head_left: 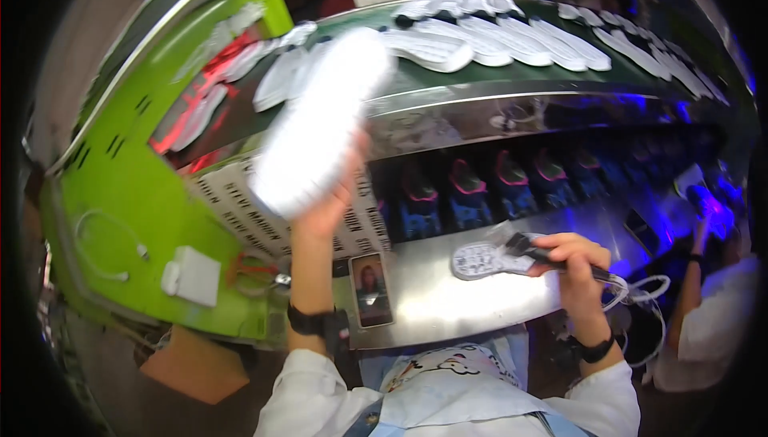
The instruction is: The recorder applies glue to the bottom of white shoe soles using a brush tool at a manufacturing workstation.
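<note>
My left hand [330, 201] grips a white shoe sole [324, 121], raised and tilted over the near side of the belt and blurred by motion. Closed fingers of my right hand [580, 269] hold a black-handled brush-like tool [534, 250], its head over a second white sole [478, 262]. That sole lies on the metal worktop [424, 301] with its patterned side up. My right hand hides its far right end.
Rows of white soles [504, 41] lie on the dark green belt [480, 81]. Dark shoe uppers with pink collars [468, 189] stand below it. A phone [371, 291], white box [192, 277] and white cable [648, 289] are near. A co-worker's arm [690, 281] is at right under blue light.
</note>
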The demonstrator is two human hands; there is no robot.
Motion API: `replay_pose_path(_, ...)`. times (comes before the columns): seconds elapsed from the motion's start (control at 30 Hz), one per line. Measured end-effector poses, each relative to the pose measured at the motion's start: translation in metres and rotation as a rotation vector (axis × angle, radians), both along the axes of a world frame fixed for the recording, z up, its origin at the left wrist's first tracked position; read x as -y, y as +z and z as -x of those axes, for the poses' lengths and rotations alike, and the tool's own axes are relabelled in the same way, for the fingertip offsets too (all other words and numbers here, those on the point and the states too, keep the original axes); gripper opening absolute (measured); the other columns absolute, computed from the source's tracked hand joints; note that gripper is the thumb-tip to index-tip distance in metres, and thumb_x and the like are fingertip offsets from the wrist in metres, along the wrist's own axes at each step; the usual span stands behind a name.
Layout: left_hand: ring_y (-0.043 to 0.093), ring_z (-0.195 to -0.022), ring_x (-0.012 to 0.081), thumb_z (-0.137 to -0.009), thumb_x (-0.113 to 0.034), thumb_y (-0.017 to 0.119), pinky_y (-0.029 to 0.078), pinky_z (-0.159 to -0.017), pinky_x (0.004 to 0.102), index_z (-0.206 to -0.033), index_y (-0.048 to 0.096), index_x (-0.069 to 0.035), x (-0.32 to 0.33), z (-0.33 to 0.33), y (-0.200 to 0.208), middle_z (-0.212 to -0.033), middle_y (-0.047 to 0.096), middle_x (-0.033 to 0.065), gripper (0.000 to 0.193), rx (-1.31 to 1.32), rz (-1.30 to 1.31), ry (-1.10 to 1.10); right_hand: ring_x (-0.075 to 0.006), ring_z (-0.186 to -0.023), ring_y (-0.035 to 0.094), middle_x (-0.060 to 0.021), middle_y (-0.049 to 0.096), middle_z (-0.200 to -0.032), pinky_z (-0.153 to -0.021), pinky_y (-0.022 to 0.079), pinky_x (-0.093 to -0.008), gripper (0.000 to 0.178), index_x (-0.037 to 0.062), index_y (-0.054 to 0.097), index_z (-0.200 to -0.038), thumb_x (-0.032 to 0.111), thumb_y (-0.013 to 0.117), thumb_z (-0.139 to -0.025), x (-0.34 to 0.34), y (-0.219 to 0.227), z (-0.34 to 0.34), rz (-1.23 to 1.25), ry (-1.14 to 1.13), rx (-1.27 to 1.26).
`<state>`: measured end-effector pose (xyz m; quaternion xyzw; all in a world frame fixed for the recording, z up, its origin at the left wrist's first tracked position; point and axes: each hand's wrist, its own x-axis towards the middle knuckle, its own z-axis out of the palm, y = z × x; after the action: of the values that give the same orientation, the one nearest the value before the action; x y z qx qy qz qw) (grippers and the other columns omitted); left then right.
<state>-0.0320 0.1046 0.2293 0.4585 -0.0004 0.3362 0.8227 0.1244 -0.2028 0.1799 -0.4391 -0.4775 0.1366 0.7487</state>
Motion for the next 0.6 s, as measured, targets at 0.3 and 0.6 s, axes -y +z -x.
replay_pose_path(0.3,0.053,-0.106,0.0394,-0.077,-0.046,0.064,0.038,-0.096,0.0476,-0.112,0.055,0.006,-0.229,0.016,0.061,-0.104,0.061,0.0202,0.063,-1.390,-1.074,1.641,-0.0273,-0.080,0.067,-0.0229,0.058,-0.113,-0.066,0.057,-0.0334,0.020,-0.0040,0.060,-0.099,-0.007,0.057,-0.079,-0.003,-0.018,0.019,0.090,0.031,-0.159)
replay_pose_path(0.6,0.057,-0.105,0.0240,-0.079,-0.007,0.054,0.049,-0.087,0.0396,-0.128,0.041,0.004,-0.068,0.101,0.033,-0.112,0.056,0.0152,0.052,-0.395,-0.362,0.831,-0.0219,-0.066,0.063,-0.0244,0.063,-0.101,-0.062,0.051,-0.0290,0.024,-0.0052,0.060,-0.096,-0.008,0.058,-0.072,0.006,-0.042,-0.002,0.148,-0.054,-0.497)
